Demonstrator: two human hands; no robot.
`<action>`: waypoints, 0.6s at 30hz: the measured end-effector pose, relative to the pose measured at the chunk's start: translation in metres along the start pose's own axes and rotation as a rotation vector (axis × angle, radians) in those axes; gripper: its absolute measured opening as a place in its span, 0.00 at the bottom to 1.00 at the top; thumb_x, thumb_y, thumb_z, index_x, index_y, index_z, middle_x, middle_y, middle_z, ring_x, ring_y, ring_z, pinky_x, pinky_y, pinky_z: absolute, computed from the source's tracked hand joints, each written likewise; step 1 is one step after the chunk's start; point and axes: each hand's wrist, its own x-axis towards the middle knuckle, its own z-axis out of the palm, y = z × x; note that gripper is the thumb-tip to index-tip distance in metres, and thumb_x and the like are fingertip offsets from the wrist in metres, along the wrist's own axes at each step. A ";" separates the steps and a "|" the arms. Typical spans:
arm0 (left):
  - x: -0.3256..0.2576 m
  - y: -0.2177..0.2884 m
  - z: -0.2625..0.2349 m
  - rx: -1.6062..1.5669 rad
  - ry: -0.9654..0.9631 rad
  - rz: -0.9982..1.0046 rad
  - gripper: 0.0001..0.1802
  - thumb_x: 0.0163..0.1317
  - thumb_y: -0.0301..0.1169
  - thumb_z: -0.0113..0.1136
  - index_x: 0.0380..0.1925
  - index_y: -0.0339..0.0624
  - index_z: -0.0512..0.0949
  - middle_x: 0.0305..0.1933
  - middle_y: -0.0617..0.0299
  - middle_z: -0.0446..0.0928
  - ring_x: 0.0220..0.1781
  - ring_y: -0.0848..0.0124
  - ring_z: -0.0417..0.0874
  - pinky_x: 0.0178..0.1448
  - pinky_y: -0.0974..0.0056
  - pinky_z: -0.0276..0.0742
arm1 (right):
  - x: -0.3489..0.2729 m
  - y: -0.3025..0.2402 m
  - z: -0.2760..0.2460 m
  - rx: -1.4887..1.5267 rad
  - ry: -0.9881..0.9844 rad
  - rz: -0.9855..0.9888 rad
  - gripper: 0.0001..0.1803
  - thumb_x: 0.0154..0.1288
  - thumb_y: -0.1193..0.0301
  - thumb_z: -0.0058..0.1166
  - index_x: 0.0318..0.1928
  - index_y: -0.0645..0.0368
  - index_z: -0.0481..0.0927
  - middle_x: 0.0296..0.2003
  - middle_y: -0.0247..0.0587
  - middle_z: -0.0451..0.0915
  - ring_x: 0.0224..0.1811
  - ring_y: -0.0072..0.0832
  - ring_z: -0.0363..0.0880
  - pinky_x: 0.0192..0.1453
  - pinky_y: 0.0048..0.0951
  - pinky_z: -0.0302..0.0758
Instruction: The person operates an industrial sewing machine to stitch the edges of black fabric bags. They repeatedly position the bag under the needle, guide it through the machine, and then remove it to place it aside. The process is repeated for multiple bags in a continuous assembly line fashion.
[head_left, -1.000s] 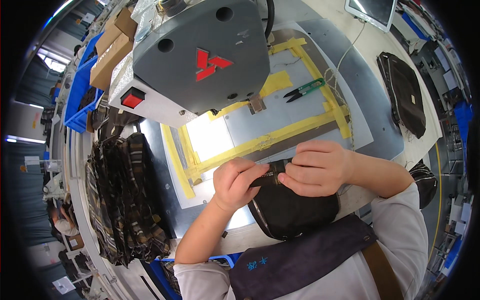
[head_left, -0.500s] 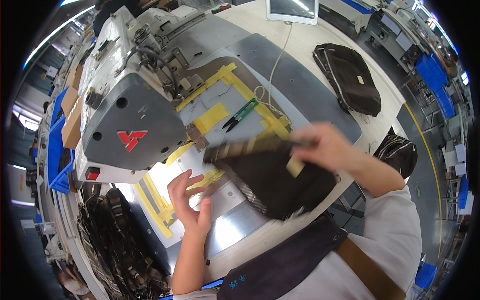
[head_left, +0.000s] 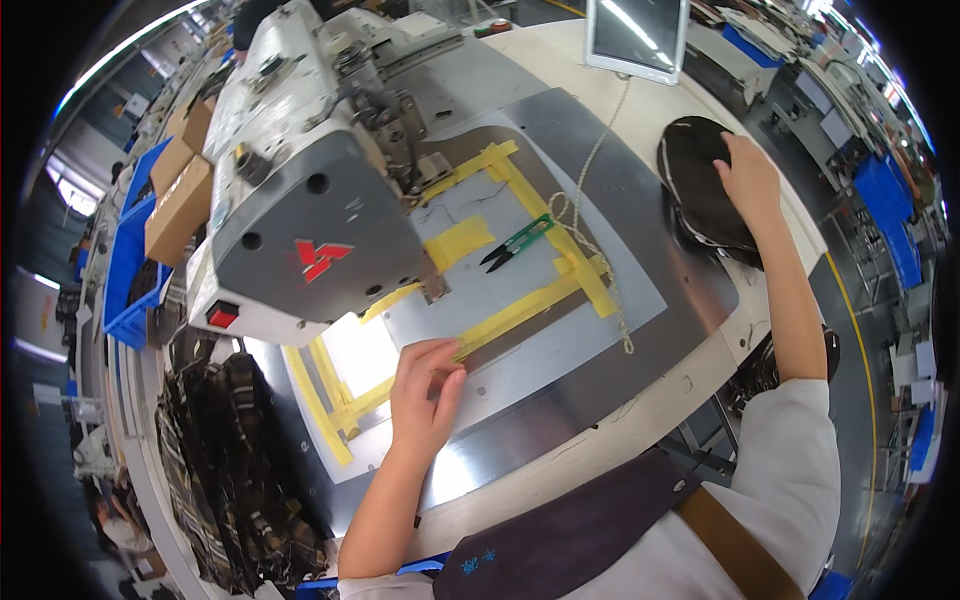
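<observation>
My left hand (head_left: 425, 400) hovers at the near edge of the sewing machine's work plate (head_left: 520, 375), fingers loosely bent, thumb apart, nothing in it. My right hand (head_left: 752, 185) reaches far right over a dark brown fabric pouch (head_left: 695, 180) with a pale zipper edge. Its thumb and finger are apart at the pouch's upper surface; no firm grip shows. Another dark piece is partly visible under the pouch. Green-handled thread snips (head_left: 518, 243) lie on the plate among yellow tape strips (head_left: 520, 318), beside a whitish cord (head_left: 590, 240).
The grey sewing machine head (head_left: 310, 235) stands left of the plate. Dark plaid fabric pieces (head_left: 235, 460) hang in a heap at the lower left. Blue bins (head_left: 135, 305) and cardboard boxes (head_left: 180, 210) sit beyond it. A screen (head_left: 635, 35) stands at the back; a dark bundle (head_left: 755, 375) is below the table's right edge.
My right hand has carried the dark pouch from the plate's front to the pile at the far right. My left hand has shifted slightly right. The view has turned a little.
</observation>
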 end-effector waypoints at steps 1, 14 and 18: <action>0.000 -0.002 0.000 0.014 -0.001 0.003 0.16 0.62 0.20 0.59 0.51 0.39 0.76 0.53 0.51 0.74 0.39 0.67 0.84 0.38 0.69 0.81 | -0.005 -0.036 -0.009 0.205 -0.053 -0.123 0.18 0.59 0.69 0.61 0.50 0.58 0.78 0.44 0.43 0.80 0.48 0.43 0.79 0.51 0.40 0.76; -0.035 0.048 -0.137 0.891 0.312 -0.004 0.13 0.53 0.21 0.66 0.39 0.43 0.82 0.41 0.59 0.82 0.41 0.59 0.83 0.44 0.60 0.80 | -0.046 -0.221 -0.007 0.511 -0.196 -0.762 0.15 0.55 0.78 0.52 0.44 0.59 0.80 0.40 0.38 0.78 0.45 0.37 0.77 0.51 0.39 0.74; -0.075 0.076 -0.233 1.329 0.643 -0.340 0.11 0.58 0.27 0.64 0.43 0.44 0.81 0.46 0.58 0.80 0.48 0.58 0.81 0.52 0.58 0.76 | -0.045 -0.192 -0.016 0.491 -0.181 -0.596 0.13 0.58 0.79 0.51 0.44 0.61 0.80 0.39 0.43 0.78 0.43 0.42 0.77 0.47 0.41 0.74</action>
